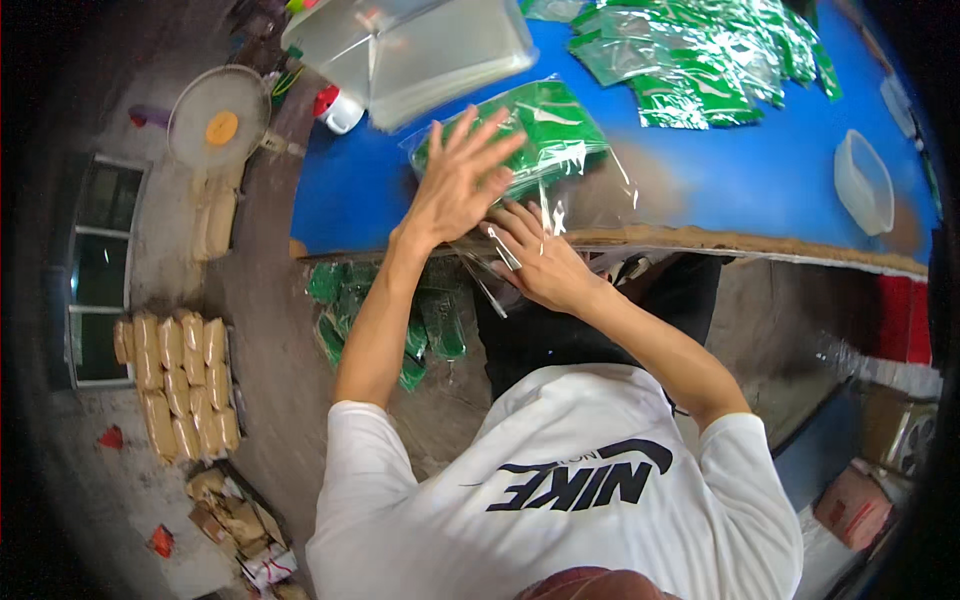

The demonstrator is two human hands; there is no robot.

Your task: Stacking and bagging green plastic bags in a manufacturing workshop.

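Observation:
A stack of green printed packets in a clear plastic bag lies near the front edge of the blue table. My left hand is over the bag's left part, its fingers spread and slightly blurred; it grips nothing. Lower down, at the table's edge, my right hand rests its outstretched fingers against the near end of the bag. Loose, shiny film crosses the fingers of that hand and hangs past the edge. Whether the right fingertips pinch any film is hard to see.
Clear bags lie piled at the back left, beside a red-capped white bottle. Green packets spread across the back right, and a white plastic tub stands at right. Filled green bags lie on the floor below the table.

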